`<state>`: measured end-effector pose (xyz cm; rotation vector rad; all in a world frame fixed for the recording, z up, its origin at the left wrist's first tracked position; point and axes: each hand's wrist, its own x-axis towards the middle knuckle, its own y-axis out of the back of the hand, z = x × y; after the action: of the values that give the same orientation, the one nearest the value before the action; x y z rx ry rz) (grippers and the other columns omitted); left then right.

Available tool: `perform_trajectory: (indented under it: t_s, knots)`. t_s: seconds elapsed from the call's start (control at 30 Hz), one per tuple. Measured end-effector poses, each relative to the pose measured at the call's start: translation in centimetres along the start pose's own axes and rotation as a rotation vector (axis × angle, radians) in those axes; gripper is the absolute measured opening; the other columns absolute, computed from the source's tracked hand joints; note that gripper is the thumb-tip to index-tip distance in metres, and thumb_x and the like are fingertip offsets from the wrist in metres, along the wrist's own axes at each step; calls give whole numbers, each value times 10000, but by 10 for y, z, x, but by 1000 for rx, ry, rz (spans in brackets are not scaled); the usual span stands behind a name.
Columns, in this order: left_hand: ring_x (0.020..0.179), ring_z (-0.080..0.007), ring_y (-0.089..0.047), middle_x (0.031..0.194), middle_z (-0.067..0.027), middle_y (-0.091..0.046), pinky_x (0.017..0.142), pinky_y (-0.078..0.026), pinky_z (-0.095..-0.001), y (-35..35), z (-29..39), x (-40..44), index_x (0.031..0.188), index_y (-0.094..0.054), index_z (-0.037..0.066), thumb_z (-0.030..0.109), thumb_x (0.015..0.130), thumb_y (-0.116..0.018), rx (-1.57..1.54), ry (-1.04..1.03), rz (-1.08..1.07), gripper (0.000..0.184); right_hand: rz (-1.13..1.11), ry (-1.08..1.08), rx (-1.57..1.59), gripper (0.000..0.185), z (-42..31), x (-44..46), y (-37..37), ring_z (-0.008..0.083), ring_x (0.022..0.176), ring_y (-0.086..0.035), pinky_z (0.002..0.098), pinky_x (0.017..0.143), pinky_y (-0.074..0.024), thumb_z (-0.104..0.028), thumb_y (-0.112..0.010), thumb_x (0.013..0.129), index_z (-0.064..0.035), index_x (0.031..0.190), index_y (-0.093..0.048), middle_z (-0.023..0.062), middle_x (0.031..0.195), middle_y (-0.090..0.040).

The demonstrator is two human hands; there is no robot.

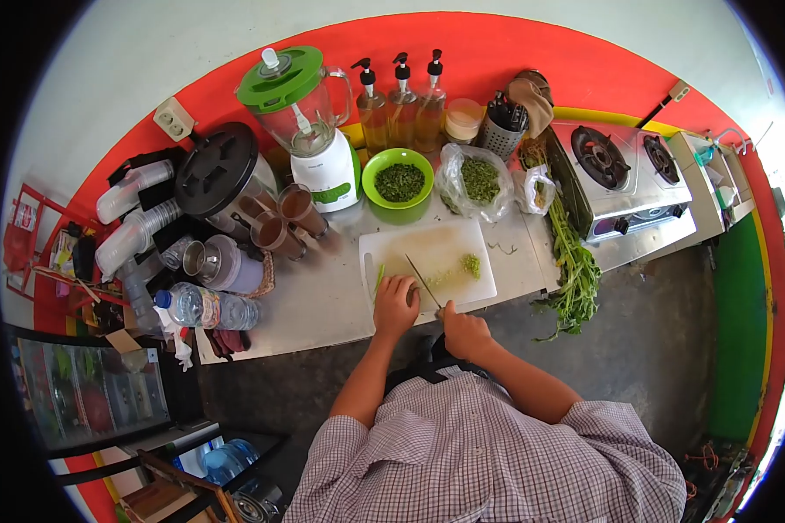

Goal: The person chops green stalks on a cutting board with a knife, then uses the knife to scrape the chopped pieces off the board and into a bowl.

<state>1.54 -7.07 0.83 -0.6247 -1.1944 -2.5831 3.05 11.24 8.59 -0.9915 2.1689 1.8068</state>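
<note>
On the white cutting board (436, 238), my left hand (396, 305) rests with its fingers bent and pressed together over a thin green stalk (380, 275). The stalk's tip sticks out past the fingers; the rest is hidden beneath them. My right hand (467, 333), at the board's near edge, is closed round the handle of a knife (422, 279). The blade slants up and left across the board, close beside my left fingers. Right of the blade lies a small heap of chopped greens (470, 265), with finer bits scattered around it.
Behind the board stand a green bowl (399, 212) of chopped greens, a plastic bag (478, 179) of more greens and a blender (314, 157). Leafy stalks (576, 279) hang over the counter edge near the gas stove (615, 166). Glasses (279, 237) and a water bottle (205, 307) stand left.
</note>
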Motion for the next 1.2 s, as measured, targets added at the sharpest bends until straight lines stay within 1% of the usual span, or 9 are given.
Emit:
perform_trajectory:
  t_s: [0.2, 0.27, 0.4, 0.47, 0.77, 0.9, 1.0, 1.07, 1.2]
  knots:
    - [1043, -296, -569, 1067, -74, -622, 916, -463, -446, -3, 2, -2, 1065, -665, 68, 161, 787, -718, 111, 78, 16, 298, 26, -13, -10, 432, 5, 15, -6, 415, 857, -734, 506, 761, -585, -122, -591, 861, 55, 1216, -418, 258, 909, -724]
    - [1039, -293, -568, 1068, -70, -620, 915, -461, -444, -2, 3, 0, 1063, -668, 68, 168, 787, -715, 119, 81, 10, 298, -16, 0, -62, 548, 5, 21, 4, 368, 867, -748, 457, 757, -599, -153, -647, 867, 60, 1302, -392, 215, 928, -736]
    - [1010, -284, -567, 1043, -55, -625, 892, -465, -435, -5, 0, -1, 1022, -699, 70, 162, 789, -706, 96, 46, 24, 251, -27, 4, -72, 564, 4, 8, 9, 371, 878, -746, 459, 774, -596, -150, -641, 868, 66, 1321, -384, 220, 931, -735]
    - [1002, -280, -567, 1035, -50, -627, 886, -467, -436, -7, -1, -2, 1004, -710, 73, 158, 788, -705, 88, 35, 27, 232, 16, -17, 12, 521, 5, -2, -3, 417, 860, -733, 503, 775, -582, -129, -585, 859, 85, 1297, -399, 265, 921, -722]
    - [914, -279, -588, 948, -48, -657, 835, -495, -410, -3, 0, 1, 924, -722, 78, 63, 748, -729, 43, -56, 16, 177, -74, 2, -47, 586, 3, -20, 19, 402, 859, -738, 494, 759, -588, -151, -620, 840, 99, 1322, -401, 245, 939, -728]
    - [903, -274, -594, 935, -41, -662, 827, -501, -402, -4, 1, 1, 896, -723, 80, 50, 748, -730, 41, -67, 38, 152, -14, -28, -31, 589, 5, -11, -10, 403, 857, -738, 495, 758, -588, -157, -617, 851, 88, 1335, -386, 244, 945, -729]
    - [923, -270, -589, 935, -42, -651, 832, -497, -407, -3, 1, 0, 907, -726, 82, 56, 762, -719, 36, -47, 20, 148, -52, -74, -37, 643, 9, -2, -19, 365, 887, -748, 470, 756, -596, -180, -665, 849, 71, 1360, -365, 215, 953, -739]
    - [941, -268, -583, 940, -43, -643, 835, -492, -412, -3, 1, -1, 920, -729, 83, 65, 774, -708, 32, -36, 6, 149, -48, -46, 15, 602, 12, 3, -12, 421, 904, -729, 513, 795, -578, -151, -601, 867, 58, 1369, -343, 262, 960, -727]
    - [934, -275, -580, 938, -44, -636, 831, -491, -410, -3, 2, -1, 947, -726, 91, 65, 782, -704, 42, -19, -3, 169, -100, -41, 46, 591, 13, 4, 1, 430, 927, -723, 521, 814, -571, -148, -594, 866, 53, 1365, -349, 270, 965, -725]
